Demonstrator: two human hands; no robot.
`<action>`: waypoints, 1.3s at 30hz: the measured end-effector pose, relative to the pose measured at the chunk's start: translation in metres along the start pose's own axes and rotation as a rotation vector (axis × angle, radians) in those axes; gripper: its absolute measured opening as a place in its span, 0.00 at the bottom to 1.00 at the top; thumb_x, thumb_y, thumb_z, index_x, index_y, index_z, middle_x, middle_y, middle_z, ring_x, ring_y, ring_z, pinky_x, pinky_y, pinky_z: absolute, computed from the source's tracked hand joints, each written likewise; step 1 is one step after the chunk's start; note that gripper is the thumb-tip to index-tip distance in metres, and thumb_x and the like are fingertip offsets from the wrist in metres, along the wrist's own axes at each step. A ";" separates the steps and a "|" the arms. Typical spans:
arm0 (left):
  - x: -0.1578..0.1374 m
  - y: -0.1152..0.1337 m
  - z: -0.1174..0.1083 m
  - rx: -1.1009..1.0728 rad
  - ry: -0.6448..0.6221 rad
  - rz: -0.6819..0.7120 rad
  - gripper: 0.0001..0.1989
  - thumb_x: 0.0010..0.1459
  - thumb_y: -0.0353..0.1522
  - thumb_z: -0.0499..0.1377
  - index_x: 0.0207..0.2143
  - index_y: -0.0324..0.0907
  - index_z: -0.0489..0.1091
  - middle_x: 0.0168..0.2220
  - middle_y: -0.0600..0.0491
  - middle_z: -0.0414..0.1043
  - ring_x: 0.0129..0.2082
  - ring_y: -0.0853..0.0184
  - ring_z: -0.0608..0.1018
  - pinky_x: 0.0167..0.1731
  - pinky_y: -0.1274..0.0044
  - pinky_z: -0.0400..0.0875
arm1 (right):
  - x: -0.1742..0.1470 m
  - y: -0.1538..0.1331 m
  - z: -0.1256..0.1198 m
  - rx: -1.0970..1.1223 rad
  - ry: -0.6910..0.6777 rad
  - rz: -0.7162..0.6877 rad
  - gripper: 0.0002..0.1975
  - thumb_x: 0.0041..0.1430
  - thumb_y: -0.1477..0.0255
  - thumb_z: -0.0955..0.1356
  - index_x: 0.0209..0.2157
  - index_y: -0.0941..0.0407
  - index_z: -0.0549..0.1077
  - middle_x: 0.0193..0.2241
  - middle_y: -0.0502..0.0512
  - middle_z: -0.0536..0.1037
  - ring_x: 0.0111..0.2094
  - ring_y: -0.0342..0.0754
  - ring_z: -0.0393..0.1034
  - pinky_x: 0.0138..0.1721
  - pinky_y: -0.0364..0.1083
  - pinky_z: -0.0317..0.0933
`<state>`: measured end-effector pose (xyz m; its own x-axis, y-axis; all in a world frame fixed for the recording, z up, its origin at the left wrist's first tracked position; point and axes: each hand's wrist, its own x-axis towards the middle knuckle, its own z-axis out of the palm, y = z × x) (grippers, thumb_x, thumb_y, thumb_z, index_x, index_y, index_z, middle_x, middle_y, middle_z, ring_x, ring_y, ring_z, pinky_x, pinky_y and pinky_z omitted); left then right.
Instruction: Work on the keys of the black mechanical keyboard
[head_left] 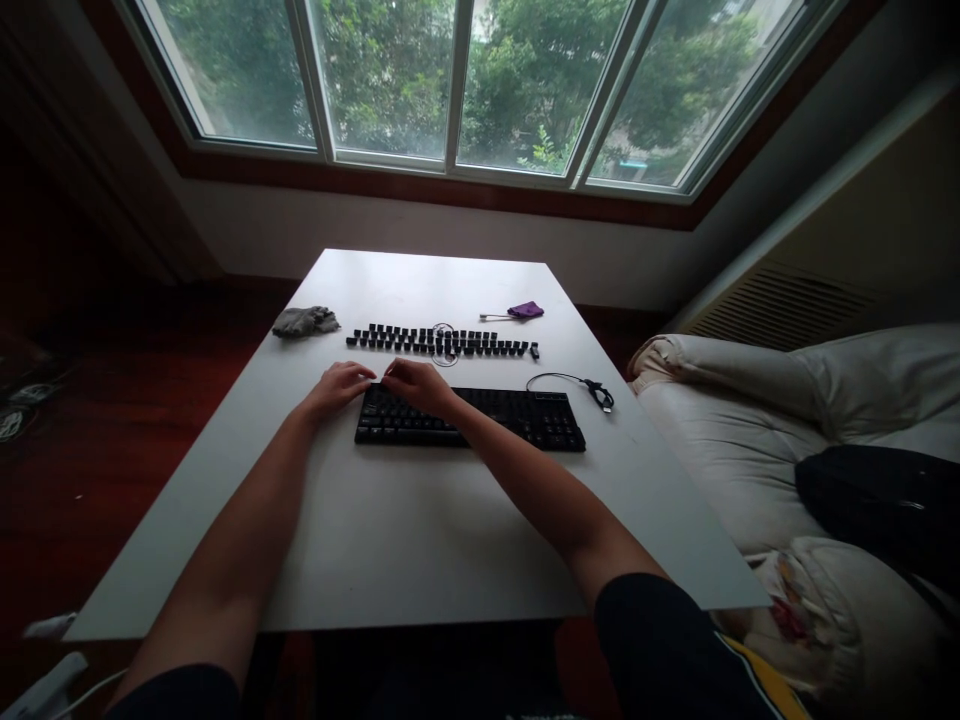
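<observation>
A black computer keyboard [480, 420] lies flat on the white table. At its upper left corner rests my left hand [339, 388], fingers stretched out toward the keyboard's edge with nothing visible in them. Over the keyboard's top left keys is my right hand [420, 386], its thumb and fingers pinched together; whatever is between them is too small to make out. Loose black keycaps [442, 341] stand in rows just beyond the keyboard. A thin wire loop [445, 362] lies among the keycaps. The keyboard's bundled cable [598, 395] lies off its upper right corner.
A grey cloth [306, 321] sits at the table's left edge. Toward the far right is a purple cloth-like item [526, 310] beside a thin stick-shaped tool [495, 317]. The table [390, 560] stands before a window, with a pale sofa [720, 440] on the right.
</observation>
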<state>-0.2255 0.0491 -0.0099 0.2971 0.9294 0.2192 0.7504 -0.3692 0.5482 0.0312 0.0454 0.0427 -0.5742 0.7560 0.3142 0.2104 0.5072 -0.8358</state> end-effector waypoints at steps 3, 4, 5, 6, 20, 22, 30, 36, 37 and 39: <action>0.003 -0.001 0.008 0.080 0.037 -0.040 0.17 0.60 0.43 0.57 0.47 0.47 0.77 0.48 0.50 0.75 0.49 0.56 0.71 0.51 0.65 0.65 | 0.013 -0.005 0.009 -0.086 0.052 0.014 0.14 0.64 0.60 0.67 0.37 0.57 0.75 0.25 0.49 0.76 0.28 0.43 0.69 0.33 0.41 0.57; 0.004 -0.002 0.009 0.093 0.043 -0.050 0.17 0.60 0.43 0.57 0.47 0.47 0.76 0.48 0.50 0.75 0.48 0.56 0.71 0.51 0.65 0.65 | 0.017 -0.007 0.011 -0.121 0.057 0.020 0.13 0.65 0.60 0.67 0.37 0.57 0.75 0.25 0.49 0.77 0.29 0.43 0.69 0.33 0.41 0.56; 0.005 -0.003 0.010 0.102 0.047 -0.055 0.17 0.60 0.43 0.57 0.47 0.47 0.76 0.47 0.50 0.76 0.48 0.56 0.71 0.51 0.66 0.65 | 0.021 -0.008 0.012 -0.156 0.054 0.026 0.13 0.65 0.61 0.67 0.36 0.57 0.75 0.26 0.49 0.77 0.29 0.43 0.69 0.33 0.41 0.55; 0.005 -0.004 0.011 0.109 0.052 -0.056 0.17 0.60 0.43 0.56 0.47 0.47 0.76 0.47 0.50 0.76 0.48 0.56 0.71 0.50 0.66 0.65 | 0.025 -0.008 0.013 -0.191 0.047 0.036 0.13 0.64 0.61 0.67 0.36 0.56 0.75 0.26 0.49 0.77 0.29 0.43 0.68 0.32 0.41 0.55; 0.007 -0.019 0.017 0.203 0.040 -0.021 0.20 0.60 0.48 0.57 0.48 0.48 0.77 0.51 0.50 0.74 0.51 0.54 0.71 0.49 0.65 0.66 | 0.074 0.003 0.012 -0.165 -0.409 0.017 0.09 0.66 0.68 0.66 0.38 0.59 0.75 0.26 0.48 0.78 0.28 0.41 0.69 0.33 0.40 0.56; 0.008 -0.021 0.018 0.213 0.044 -0.025 0.21 0.59 0.49 0.57 0.46 0.47 0.77 0.50 0.48 0.74 0.50 0.52 0.72 0.48 0.65 0.67 | 0.076 -0.004 0.013 -0.283 -0.409 -0.052 0.08 0.65 0.69 0.67 0.37 0.59 0.75 0.29 0.51 0.79 0.30 0.42 0.69 0.33 0.41 0.55; 0.009 -0.023 0.019 0.226 0.068 -0.055 0.19 0.55 0.44 0.61 0.44 0.44 0.78 0.47 0.46 0.75 0.49 0.50 0.73 0.47 0.65 0.68 | 0.069 -0.019 0.022 -0.502 -0.368 -0.091 0.10 0.64 0.68 0.66 0.40 0.59 0.76 0.35 0.56 0.80 0.34 0.47 0.68 0.34 0.42 0.53; 0.006 -0.015 0.016 0.185 0.056 -0.044 0.16 0.58 0.42 0.58 0.44 0.46 0.78 0.48 0.49 0.76 0.48 0.54 0.73 0.49 0.66 0.67 | 0.040 -0.013 0.020 -0.267 -0.234 -0.028 0.12 0.65 0.67 0.64 0.47 0.56 0.71 0.35 0.52 0.79 0.34 0.48 0.69 0.36 0.43 0.57; 0.006 -0.012 0.016 0.171 0.060 -0.038 0.16 0.59 0.43 0.58 0.44 0.47 0.78 0.49 0.50 0.76 0.49 0.54 0.73 0.49 0.66 0.67 | 0.036 -0.012 0.018 -0.222 -0.177 -0.008 0.12 0.66 0.67 0.63 0.48 0.56 0.70 0.34 0.51 0.79 0.34 0.47 0.69 0.36 0.43 0.57; 0.004 -0.007 0.015 0.148 0.076 -0.034 0.15 0.60 0.45 0.58 0.43 0.49 0.78 0.49 0.51 0.76 0.49 0.55 0.73 0.51 0.65 0.66 | 0.029 -0.010 0.013 -0.185 -0.102 0.021 0.13 0.64 0.69 0.63 0.50 0.55 0.68 0.31 0.49 0.78 0.32 0.47 0.68 0.35 0.43 0.57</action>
<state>-0.2204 0.0558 -0.0245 0.2290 0.9363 0.2662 0.8397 -0.3283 0.4326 0.0026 0.0569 0.0544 -0.6432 0.7264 0.2421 0.3595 0.5657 -0.7421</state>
